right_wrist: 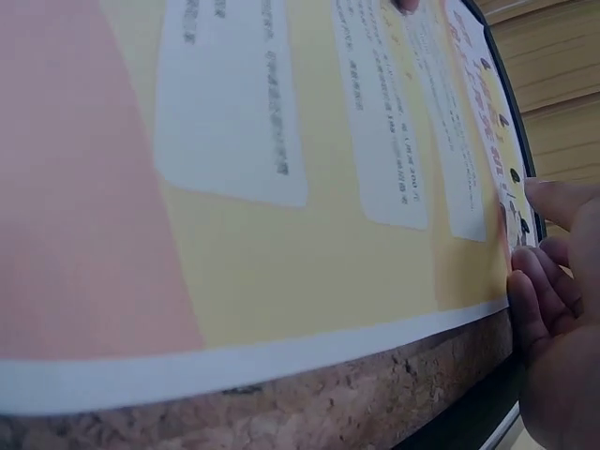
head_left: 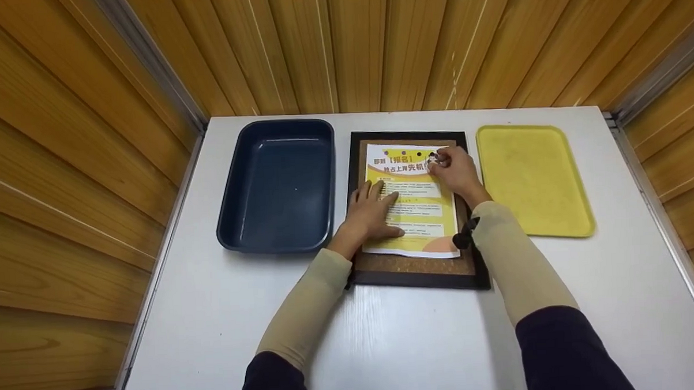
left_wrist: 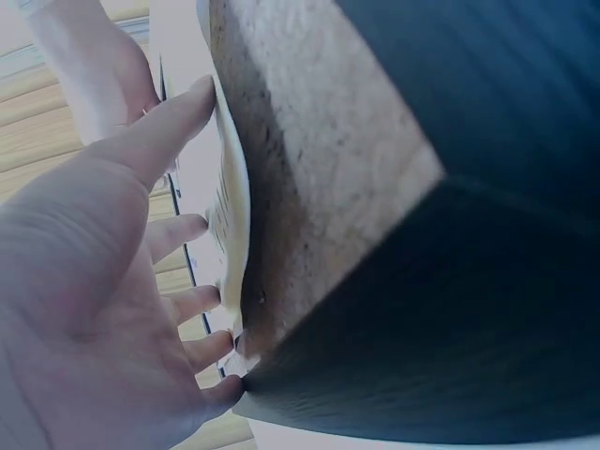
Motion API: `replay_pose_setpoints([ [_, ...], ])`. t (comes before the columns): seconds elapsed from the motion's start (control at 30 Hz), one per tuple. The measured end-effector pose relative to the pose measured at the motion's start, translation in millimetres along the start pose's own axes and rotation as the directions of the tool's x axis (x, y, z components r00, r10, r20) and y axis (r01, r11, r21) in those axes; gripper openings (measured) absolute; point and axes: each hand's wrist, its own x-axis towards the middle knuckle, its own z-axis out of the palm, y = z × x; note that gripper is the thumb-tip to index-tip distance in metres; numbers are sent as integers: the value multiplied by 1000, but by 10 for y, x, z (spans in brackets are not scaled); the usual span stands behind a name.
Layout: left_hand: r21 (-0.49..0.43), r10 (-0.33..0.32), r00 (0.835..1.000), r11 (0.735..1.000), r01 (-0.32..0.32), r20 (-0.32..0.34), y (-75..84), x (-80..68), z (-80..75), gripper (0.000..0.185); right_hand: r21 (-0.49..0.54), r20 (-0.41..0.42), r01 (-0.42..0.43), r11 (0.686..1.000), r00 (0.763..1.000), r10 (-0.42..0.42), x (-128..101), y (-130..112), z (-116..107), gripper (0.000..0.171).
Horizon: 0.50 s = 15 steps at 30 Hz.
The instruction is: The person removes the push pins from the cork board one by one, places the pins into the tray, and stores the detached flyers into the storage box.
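Note:
A yellow and white printed sheet [head_left: 413, 201] lies on a black-framed cork board [head_left: 410, 266], with several dark round pushpins [head_left: 419, 154] along its top. My left hand [head_left: 373, 211] rests on the sheet's left half, fingers spread. In the left wrist view the paper edge [left_wrist: 241, 202] near the thumb bows up off the cork. At the sheet's top right corner, my right hand [head_left: 457, 171] has its thumb and index finger bent together around a small dark pushpin, mostly hidden by the fingers. The right wrist view shows the other fingers curled by the sheet's edge [right_wrist: 375, 330].
Left of the board stands a deep dark blue tray [head_left: 228, 222]. A shallow yellow tray [head_left: 534, 182] lies to its right. All rest on a white table [head_left: 398, 332], with wooden panel walls [head_left: 359, 50] behind and at both sides.

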Motion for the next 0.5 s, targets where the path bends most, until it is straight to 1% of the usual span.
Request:
replay_pose_setpoints([
  [0.1, 4, -15, 1000, 1000, 15, 9, -12, -23, 2, 93, -25, 11, 26, 999, 1000, -26, 21, -26, 39, 51],
  [0.17, -8, -18, 1000, 1000, 18, 15, -13, -27, -3, 94, -49, 4, 35, 998, 999, -35, 38, -45, 45, 49],
  [0.33, -51, -3, 1000, 999, 5, 25, 2, -7, 9, 93, -98, -12, 37, 994, 999, -38, 74, -56, 19, 40],
  [0.5, -72, 7, 999, 997, -4, 33, -8, 13, 33, 93, -145, -26, 38, 989, 999, -42, 129, -54, 17, 31],
])
